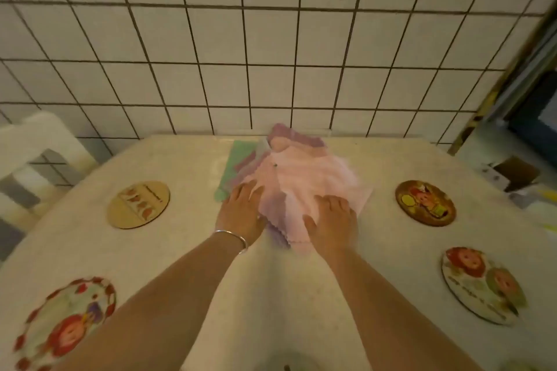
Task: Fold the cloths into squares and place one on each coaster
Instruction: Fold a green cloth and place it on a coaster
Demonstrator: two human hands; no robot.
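A loose pile of cloths lies at the back middle of the table: a pink cloth [304, 181] on top, a purple cloth [297, 133] under it and a green cloth [238, 153] at the left. My left hand [241, 211] rests flat on the pile's left near edge, a silver bangle on its wrist. My right hand [333, 220] presses flat on the pink cloth's near corner. Round coasters lie around them: a tan wooden coaster [138, 204] left, a dark picture coaster [425, 202] right, a pale picture coaster [482, 285] near right, a red-rimmed coaster [64, 325] near left.
The speckled table [289, 295] ends against a white tiled wall [271, 54]. A white plastic chair [36, 147] stands at the back left. Clutter and a dark window frame [518, 117] sit beyond the table's right edge.
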